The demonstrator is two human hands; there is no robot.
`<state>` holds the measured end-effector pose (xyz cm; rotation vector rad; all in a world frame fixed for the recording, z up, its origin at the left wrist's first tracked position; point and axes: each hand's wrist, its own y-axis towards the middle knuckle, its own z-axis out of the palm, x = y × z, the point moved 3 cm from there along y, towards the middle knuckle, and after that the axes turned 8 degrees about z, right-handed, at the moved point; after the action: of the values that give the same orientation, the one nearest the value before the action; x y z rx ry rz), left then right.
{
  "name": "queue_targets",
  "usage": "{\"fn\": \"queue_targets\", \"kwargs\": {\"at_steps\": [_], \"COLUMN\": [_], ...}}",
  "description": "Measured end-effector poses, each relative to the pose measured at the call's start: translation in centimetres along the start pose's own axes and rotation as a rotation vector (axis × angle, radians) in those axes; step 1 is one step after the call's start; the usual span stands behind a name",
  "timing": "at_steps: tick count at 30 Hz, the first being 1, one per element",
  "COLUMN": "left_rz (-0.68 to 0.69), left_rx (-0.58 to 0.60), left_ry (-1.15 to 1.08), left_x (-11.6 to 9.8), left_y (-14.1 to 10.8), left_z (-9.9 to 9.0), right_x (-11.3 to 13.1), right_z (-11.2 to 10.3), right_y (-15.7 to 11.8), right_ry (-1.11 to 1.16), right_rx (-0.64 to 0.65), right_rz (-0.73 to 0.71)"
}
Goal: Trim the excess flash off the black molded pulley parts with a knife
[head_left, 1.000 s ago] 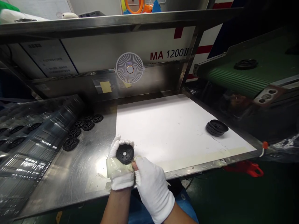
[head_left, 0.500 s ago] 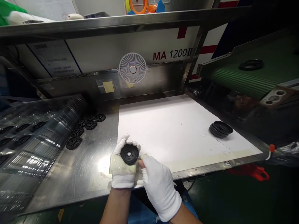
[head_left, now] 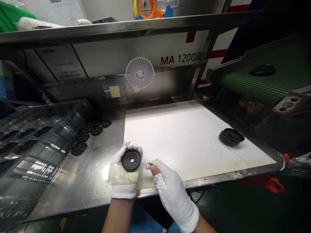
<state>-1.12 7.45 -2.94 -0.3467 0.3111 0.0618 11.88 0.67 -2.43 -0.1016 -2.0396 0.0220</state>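
Observation:
My left hand (head_left: 125, 173), in a white glove with a yellowish wrap over the palm, is closed around a black round grooved plastic part (head_left: 131, 160). The part's face, with a centre hole and smaller holes around it, is turned up towards me. Just to the right, apart from the part, my right hand (head_left: 170, 184) is gloved with the thumb tip bare. Its thumb and fingers pinch a small blade (head_left: 150, 164), of which only a short dark tip shows. A white sheet (head_left: 170, 136) lies beneath and beyond the hands.
Several black round parts (head_left: 96, 130) lie on the metal table at left, beside clear plastic trays (head_left: 48, 155). More parts are stacked (head_left: 231, 137) on the sheet's right side. One part (head_left: 262, 70) sits on a green conveyor (head_left: 252, 84). A white fan (head_left: 140, 72) stands behind.
My right hand has drawn back to the right with the blade, away from the part. My left hand has shifted slightly left, and the part now faces me at a different turn.

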Motion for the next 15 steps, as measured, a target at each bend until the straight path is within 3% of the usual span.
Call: {"fn": "queue_targets", "kwargs": {"at_steps": [6, 15], "left_rz": [0.012, 0.048], "left_rx": [-0.002, -0.126], "left_ry": [0.004, 0.053], "left_x": [0.1, 2.1], "left_y": [0.1, -1.6], "left_z": [0.4, 2.6], "right_x": [-0.2, 1.3], "right_z": [-0.9, -0.2], "right_y": [-0.1, -0.4], "right_ry": [0.012, -0.291], "right_rx": [-0.051, -0.173], "right_rz": [-0.003, -0.107]}}
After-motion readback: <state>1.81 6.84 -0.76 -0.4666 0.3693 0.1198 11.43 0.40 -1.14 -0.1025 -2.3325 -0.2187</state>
